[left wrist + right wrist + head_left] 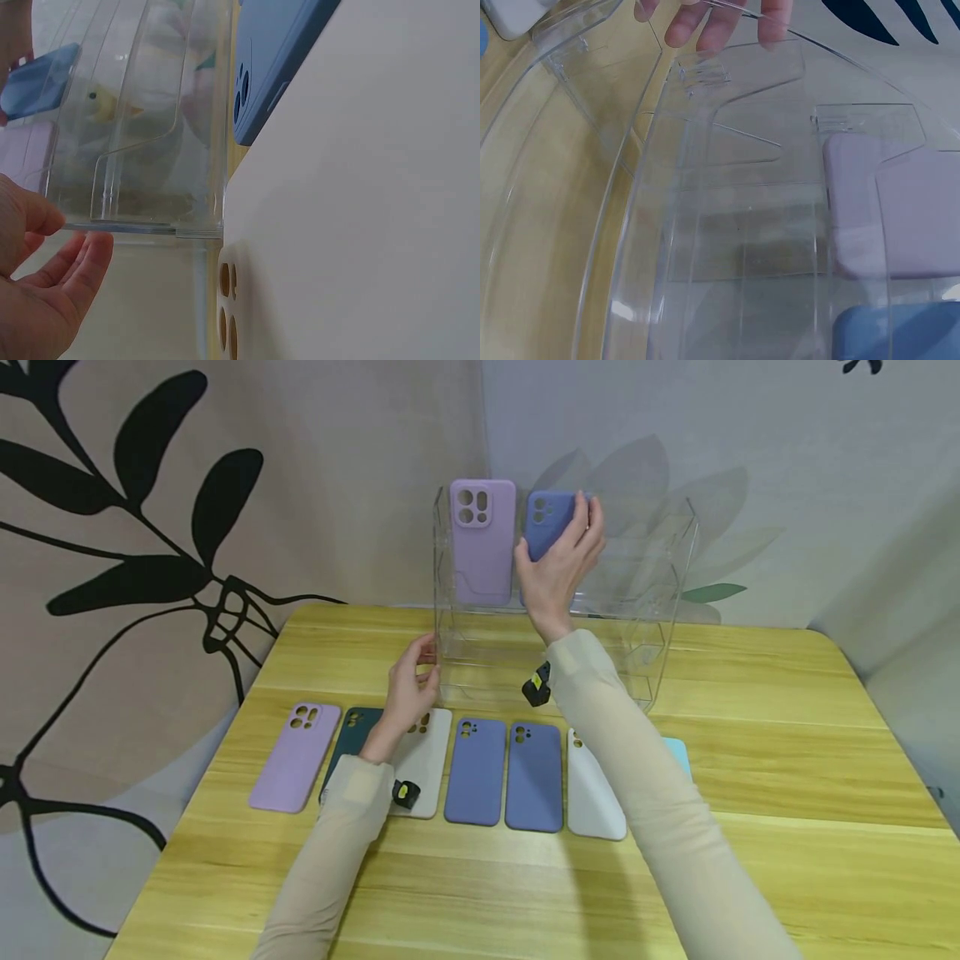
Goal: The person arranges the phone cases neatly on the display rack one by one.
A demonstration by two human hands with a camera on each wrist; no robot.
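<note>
A clear stepped acrylic rack (645,568) stands toward the back of the table. My right hand (562,568) grips a blue phone case (542,522) at the rack's top tier, thumb at its left edge and fingers over its upper right. Left of it, a lilac phone case (483,556) stands upright in the same tier. In the left wrist view my left hand (45,277) pinches the edge of the rack's side panel (142,227) between thumb and fingers. The right wrist view shows only the lower part of the blue case (900,330).
In front of the rack several phone cases lie in a row: lilac (296,760), dark green (352,731), white (431,760), two blue (475,772), another white (596,789) and light blue (678,753), partly behind my right sleeve. A wall rises behind the wooden table (787,718).
</note>
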